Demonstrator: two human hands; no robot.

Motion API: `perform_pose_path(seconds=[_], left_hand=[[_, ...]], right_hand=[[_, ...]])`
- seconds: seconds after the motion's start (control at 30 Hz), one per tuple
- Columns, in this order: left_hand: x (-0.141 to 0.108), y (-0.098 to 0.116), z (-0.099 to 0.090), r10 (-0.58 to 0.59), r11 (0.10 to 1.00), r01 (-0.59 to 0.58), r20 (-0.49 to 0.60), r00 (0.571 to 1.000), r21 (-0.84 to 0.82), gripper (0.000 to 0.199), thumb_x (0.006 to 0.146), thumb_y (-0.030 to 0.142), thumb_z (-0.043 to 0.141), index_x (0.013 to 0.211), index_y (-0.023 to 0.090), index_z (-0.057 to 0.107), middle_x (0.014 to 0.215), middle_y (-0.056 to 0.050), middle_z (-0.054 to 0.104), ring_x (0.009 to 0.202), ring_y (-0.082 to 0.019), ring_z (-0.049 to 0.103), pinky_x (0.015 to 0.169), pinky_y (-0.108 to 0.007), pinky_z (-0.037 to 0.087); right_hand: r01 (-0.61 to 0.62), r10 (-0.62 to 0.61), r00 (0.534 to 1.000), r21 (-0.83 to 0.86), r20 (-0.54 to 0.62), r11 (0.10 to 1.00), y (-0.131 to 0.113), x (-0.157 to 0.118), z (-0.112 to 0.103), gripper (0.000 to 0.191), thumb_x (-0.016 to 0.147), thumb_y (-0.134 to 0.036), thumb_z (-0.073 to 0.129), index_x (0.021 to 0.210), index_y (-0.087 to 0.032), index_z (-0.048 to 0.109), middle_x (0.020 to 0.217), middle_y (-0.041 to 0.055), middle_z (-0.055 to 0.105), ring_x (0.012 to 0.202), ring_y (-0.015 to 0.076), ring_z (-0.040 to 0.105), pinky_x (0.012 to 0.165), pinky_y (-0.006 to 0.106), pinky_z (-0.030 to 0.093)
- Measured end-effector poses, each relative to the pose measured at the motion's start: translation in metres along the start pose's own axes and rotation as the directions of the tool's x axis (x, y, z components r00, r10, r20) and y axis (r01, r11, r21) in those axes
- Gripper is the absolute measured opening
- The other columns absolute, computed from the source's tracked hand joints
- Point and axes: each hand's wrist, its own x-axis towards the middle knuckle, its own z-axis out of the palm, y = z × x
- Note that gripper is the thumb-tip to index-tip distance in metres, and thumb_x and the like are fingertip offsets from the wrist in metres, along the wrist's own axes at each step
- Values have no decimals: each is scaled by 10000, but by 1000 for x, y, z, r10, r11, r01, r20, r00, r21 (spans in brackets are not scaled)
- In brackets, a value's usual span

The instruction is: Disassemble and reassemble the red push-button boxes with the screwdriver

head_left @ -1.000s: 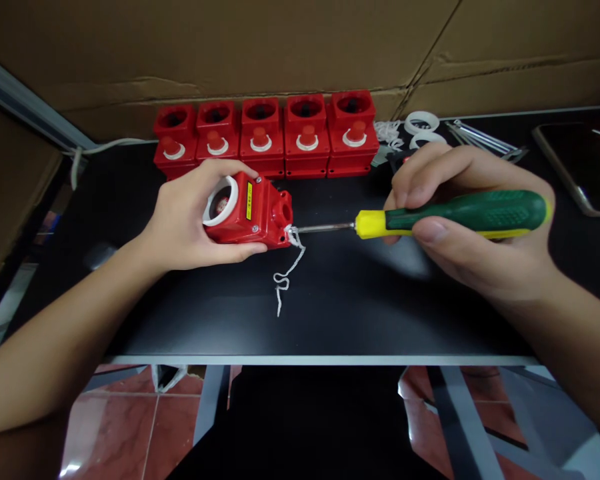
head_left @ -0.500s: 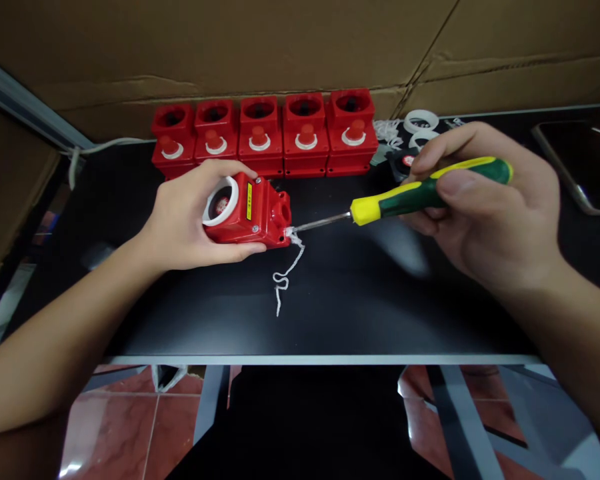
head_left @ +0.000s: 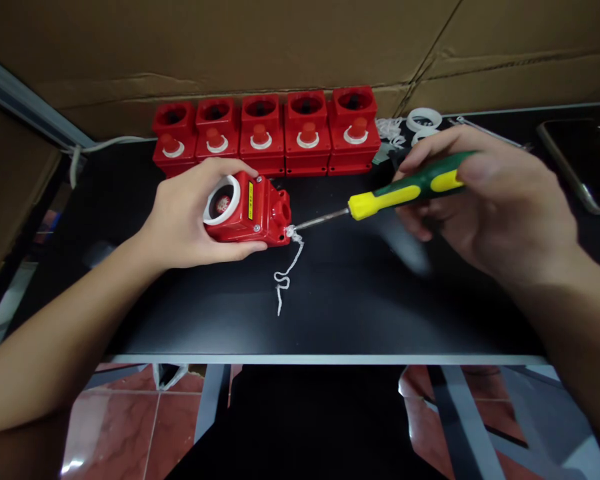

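Left of centre over the surface (head_left: 360,300), the left hand (head_left: 177,217) clasped its fingers (head_left: 225,166) round the red unit (head_left: 266,210), seemingly bracing it while the right hand (head_left: 525,213) pinched a screwdriver (head_left: 387,198), tip at the white string (head_left: 283,280).

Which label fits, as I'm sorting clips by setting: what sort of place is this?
Probably an assembly or repair workbench: five red units stand in a row on a black table, the left hand holds a similar red housing, and the right hand holds a screwdriver to its end.
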Motion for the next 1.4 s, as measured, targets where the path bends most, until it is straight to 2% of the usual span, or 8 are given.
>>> perform_pose_path(seconds=[0.13,0.4,0.53,0.77,0.97,1.13,1.27,1.4], left_hand=[[0,-1,-1,-35,999,35,22,999,-4,803,962,844,947,1543,322,756,1472,-40,918,1195,-332,908,1113,-502,765],[-1,4,-3,-78,997,77,59,995,22,804,1019,856,878,1607,335,709,1525,-20,886,1237,-327,881,1135,-509,736],[-2,5,-3,-37,999,36,44,998,13,772,1044,816,885,1608,327,685,1529,-25,877,1234,-313,880,1140,-493,728],[-1,1,-3,19,999,-20,34,999,33,732,1088,784,873,1592,295,667,1505,-47,884,1202,-293,886,1113,-474,740],[-1,1,-4,28,999,-29,22,999,35,737,1091,781,876,1601,286,682,1493,-63,887,1188,-321,893,1090,-505,751],[-1,2,-3,-6,999,6,16,1000,41,756,1081,827,854,1609,311,688,1483,-55,886,1122,-306,880,1030,-513,754],[-2,0,-2,-14,999,13,4,1000,48,760,1066,832,871,1593,311,703,1430,-49,895,1081,-298,870,1008,-517,754],[-2,-3,-1,33,999,-32,-20,999,28,765,1047,796,928,1602,319,705,1414,-38,895,1068,-292,875,974,-498,750]], right_hand=[[12,-14,999,-61,-31,998,4,2,-1,558,943,-749,1067,880,-233,865,605,-73,388,460,79,309,424,270,160],[143,-164,983,-222,-79,965,0,-1,1,162,873,-379,948,969,-284,859,847,-8,691,712,179,629,654,376,417],[112,-125,991,-197,-54,974,-7,-1,3,219,757,-303,918,957,-298,830,945,5,731,774,206,703,700,407,528],[57,-85,993,-284,-86,957,-6,-4,6,635,1006,-872,940,933,-259,791,733,-43,556,486,98,458,443,311,278],[85,-112,990,-264,-89,961,-2,-2,0,139,903,-341,876,1016,-278,826,804,-16,621,624,159,560,573,363,370],[53,-63,996,-157,-58,986,-9,-1,0,403,604,-194,744,988,-289,820,940,9,743,784,207,675,703,405,534],[-78,71,996,-126,-58,989,-15,-3,6,308,774,-405,921,1031,-288,796,848,4,781,590,210,689,475,365,456],[-82,33,985,-296,-169,952,-11,-5,9,409,954,-648,951,982,-272,791,662,-57,536,433,122,460,380,291,225]])
